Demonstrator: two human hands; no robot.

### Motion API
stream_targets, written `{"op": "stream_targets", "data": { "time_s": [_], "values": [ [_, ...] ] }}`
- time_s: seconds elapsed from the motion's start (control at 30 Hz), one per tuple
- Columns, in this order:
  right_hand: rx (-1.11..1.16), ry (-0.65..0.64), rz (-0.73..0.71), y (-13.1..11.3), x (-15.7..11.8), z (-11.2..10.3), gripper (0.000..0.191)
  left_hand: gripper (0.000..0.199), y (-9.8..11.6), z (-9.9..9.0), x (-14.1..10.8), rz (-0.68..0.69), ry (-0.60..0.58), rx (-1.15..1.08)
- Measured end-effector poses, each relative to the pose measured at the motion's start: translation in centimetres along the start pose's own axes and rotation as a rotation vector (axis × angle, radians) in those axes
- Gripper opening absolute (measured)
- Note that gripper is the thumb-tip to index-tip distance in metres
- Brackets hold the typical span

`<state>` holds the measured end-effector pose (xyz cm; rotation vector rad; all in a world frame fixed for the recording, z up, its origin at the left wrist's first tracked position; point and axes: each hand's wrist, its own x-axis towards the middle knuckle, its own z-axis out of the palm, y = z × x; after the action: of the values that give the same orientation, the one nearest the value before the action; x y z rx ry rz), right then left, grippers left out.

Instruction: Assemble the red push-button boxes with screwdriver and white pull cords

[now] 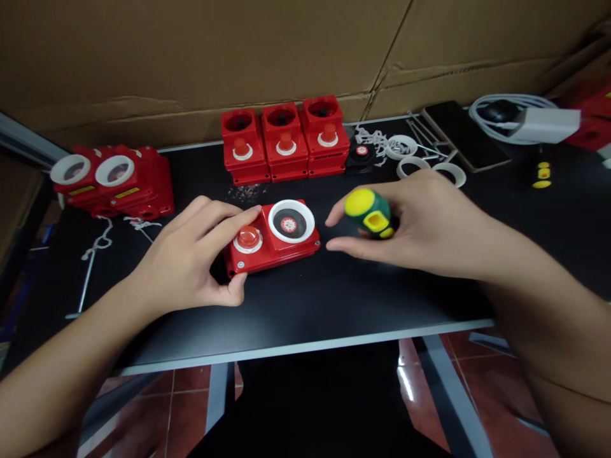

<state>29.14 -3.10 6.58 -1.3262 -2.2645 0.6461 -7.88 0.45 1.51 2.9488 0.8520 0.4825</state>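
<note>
A red alarm box (pixel 267 251) lies on the black table in front of me. It has a red dome button (pixel 248 236) at its left and a white ring (pixel 309 222) around a dark disc at its right. My left hand (pixel 193 254) grips the box's left end, fingers on top and thumb along the near edge. To the right of the box, my right hand (pixel 405 219) holds a green and yellow screwdriver (pixel 370 211) by its handle, with thumb and forefinger spread apart. The screwdriver's shaft is hidden from view.
Three similar red boxes (pixel 286 143) stand at the back. More with white rings (pixel 114 170) are at the left, near a metal rod (pixel 86 280) on a cord. Loose white rings (pixel 451 173), a phone (pixel 465 135), a charger (pixel 544 125) and another screwdriver (pixel 543 175) lie at the right.
</note>
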Motion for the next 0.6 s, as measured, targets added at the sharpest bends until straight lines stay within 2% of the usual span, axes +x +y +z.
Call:
{"op": "stream_targets", "data": {
  "time_s": [0.07, 0.17, 0.3, 0.47, 0.6],
  "values": [
    [-0.044, -0.055, -0.005, 0.0, 0.1, 0.4, 0.020, 0.090, 0.0, -0.1, 0.0, -0.035, -0.023, -0.005],
    [-0.124, -0.048, -0.017, 0.1, 0.1, 1.3, 0.014, 0.087, 0.2, -0.1, 0.5, -0.047, -0.048, -0.052],
    [-0.230, -0.036, -0.035, 0.5, -0.1, 2.0, 0.023, 0.078, 0.5, 0.1, 1.2, -0.071, -0.100, -0.124],
    [-0.347, -0.043, -0.042, 0.6, -0.2, 2.0, 0.027, 0.068, 0.8, 0.4, 1.4, -0.080, -0.112, -0.182],
    [-0.412, -0.058, -0.047, 0.3, -0.1, 1.8, 0.021, 0.068, 0.7, 0.4, 1.4, -0.095, -0.127, -0.202]
  ]
}}
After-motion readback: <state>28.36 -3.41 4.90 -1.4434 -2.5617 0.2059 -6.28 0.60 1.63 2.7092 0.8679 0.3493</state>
